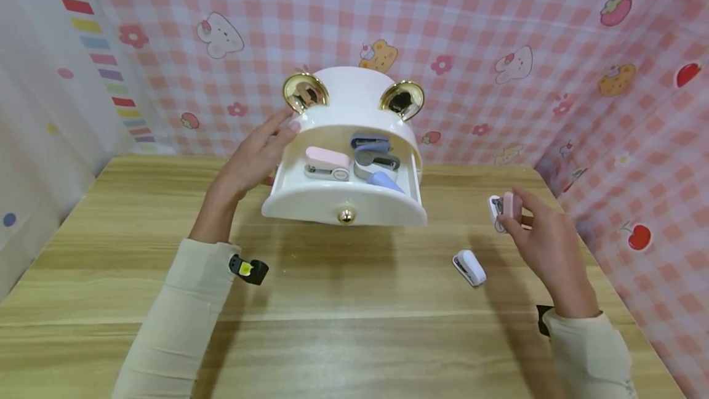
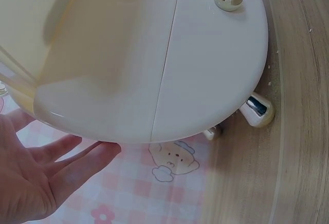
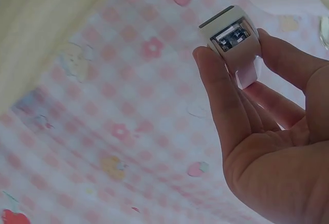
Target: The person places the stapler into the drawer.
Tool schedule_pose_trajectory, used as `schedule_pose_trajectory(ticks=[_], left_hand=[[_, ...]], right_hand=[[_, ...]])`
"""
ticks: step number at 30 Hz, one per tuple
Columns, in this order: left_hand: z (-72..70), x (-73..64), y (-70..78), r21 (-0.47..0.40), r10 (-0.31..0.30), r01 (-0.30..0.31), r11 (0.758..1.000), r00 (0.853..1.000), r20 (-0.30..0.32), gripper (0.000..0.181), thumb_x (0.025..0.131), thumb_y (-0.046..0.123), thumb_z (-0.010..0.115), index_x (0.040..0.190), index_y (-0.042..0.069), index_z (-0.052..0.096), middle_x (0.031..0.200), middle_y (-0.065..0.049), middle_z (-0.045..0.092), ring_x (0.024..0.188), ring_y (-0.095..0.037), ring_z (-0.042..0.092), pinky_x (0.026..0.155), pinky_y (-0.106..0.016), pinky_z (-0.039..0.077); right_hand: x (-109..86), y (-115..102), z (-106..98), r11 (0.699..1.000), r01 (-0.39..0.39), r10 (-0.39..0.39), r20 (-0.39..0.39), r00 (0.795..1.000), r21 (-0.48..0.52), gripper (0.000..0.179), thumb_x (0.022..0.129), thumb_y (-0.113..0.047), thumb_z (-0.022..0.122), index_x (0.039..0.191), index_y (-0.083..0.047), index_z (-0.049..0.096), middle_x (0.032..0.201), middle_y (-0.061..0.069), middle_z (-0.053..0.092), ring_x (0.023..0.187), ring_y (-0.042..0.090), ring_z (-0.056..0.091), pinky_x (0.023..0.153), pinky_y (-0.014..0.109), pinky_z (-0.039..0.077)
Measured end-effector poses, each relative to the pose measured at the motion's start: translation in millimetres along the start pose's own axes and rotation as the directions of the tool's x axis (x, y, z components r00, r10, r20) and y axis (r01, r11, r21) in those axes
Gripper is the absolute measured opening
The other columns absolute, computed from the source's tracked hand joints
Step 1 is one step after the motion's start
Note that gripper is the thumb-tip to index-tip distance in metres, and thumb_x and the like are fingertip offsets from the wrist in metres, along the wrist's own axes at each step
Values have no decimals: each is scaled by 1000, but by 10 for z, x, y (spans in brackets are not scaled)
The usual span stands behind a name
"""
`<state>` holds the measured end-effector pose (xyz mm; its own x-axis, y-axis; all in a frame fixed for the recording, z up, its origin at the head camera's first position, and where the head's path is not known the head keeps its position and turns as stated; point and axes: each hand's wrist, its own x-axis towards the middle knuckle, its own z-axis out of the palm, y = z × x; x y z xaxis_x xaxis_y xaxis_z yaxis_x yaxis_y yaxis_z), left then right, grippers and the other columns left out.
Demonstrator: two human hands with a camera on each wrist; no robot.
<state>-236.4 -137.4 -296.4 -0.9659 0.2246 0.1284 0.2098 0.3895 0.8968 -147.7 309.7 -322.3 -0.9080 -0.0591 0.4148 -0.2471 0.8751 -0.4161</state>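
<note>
A white rounded drawer box (image 1: 354, 100) with two gold ears stands on the table, its drawer (image 1: 304, 202) pulled out by a gold knob. My left hand (image 1: 244, 159) rests against the box's left side, fingers fairly straight along the wall in the left wrist view. Inside the drawer lie a pink stapler (image 1: 327, 156), a dark blue stapler (image 1: 370, 142), a grey stapler (image 1: 382, 160) and a periwinkle piece (image 1: 384, 181). Over to the right, my right hand (image 1: 548, 242) pinches a pink-and-white mini stapler (image 3: 239, 44) between thumb and fingers.
A white mini stapler (image 1: 469, 268) lies on the wooden table (image 1: 343, 325), left of the right forearm. Pink checked cloth (image 1: 332, 23) hangs behind the box and along the right side. Gold feet (image 2: 257, 110) hold the box off the tabletop.
</note>
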Motion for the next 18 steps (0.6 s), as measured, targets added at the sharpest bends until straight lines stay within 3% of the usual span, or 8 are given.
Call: schedule_pose_trajectory(ticks=[3, 5, 8, 11, 12, 18], left_hand=[[2, -4, 5, -6, -3, 3, 1000, 1000, 2, 76, 103, 61, 39, 164, 22, 17, 151, -23, 43, 119, -40, 57, 65, -51, 62], [4, -5, 3, -10, -7, 7, 1000, 1000, 3, 76, 103, 62, 39, 164, 23, 17, 151, -23, 43, 118, -40, 57, 64, -51, 62], [10, -5, 3, -4, -4, 4, 1000, 1000, 2, 76, 103, 62, 39, 164, 22, 17, 152, -23, 43, 119, -40, 57, 65, -51, 62], [12, 0, 2, 2, -1, 1, 1000, 1000, 2, 77, 103, 62, 39, 164, 22, 17, 152, -23, 43, 121, -41, 56, 65, -51, 62], [13, 1, 2, 4, -2, 2, 1000, 1000, 1, 77, 103, 62, 39, 164, 22, 18, 152, -23, 43, 121, -41, 56, 65, -51, 62], [17, 10, -10, -8, -5, 5, 1000, 1000, 2, 77, 103, 62, 39, 164, 22, 18, 151, -23, 44, 118, -41, 58, 64, -51, 62]], right_hand=[[71, -61, -88, 1000, 6, -6, -19, 1000, 15, 54, 90, -1, 75, 140, 8, 54, 116, 38, 63, 91, 50, 69, 71, 61, 57], [108, -96, -147, 1000, 4, -3, -26, 1000, 31, 55, 91, -1, 74, 142, 7, 53, 120, 38, 62, 93, 51, 68, 70, 53, 59], [151, -156, -236, 999, 5, -3, -50, 999, 39, 57, 92, -4, 74, 144, 4, 53, 127, 34, 61, 95, 51, 68, 65, 20, 58], [188, -223, -305, 999, 24, -21, -90, 996, 30, 57, 92, -5, 75, 144, 1, 54, 128, 33, 61, 95, 50, 68, 63, -3, 39], [198, -249, -324, 999, 35, -32, -106, 994, 25, 56, 91, -5, 76, 143, 1, 55, 127, 33, 62, 95, 49, 69, 64, -6, 31], [273, -389, -398, 998, 60, -55, -151, 987, 33, 57, 89, -5, 78, 142, 0, 57, 118, 35, 64, 94, 48, 69, 64, -7, 32]])
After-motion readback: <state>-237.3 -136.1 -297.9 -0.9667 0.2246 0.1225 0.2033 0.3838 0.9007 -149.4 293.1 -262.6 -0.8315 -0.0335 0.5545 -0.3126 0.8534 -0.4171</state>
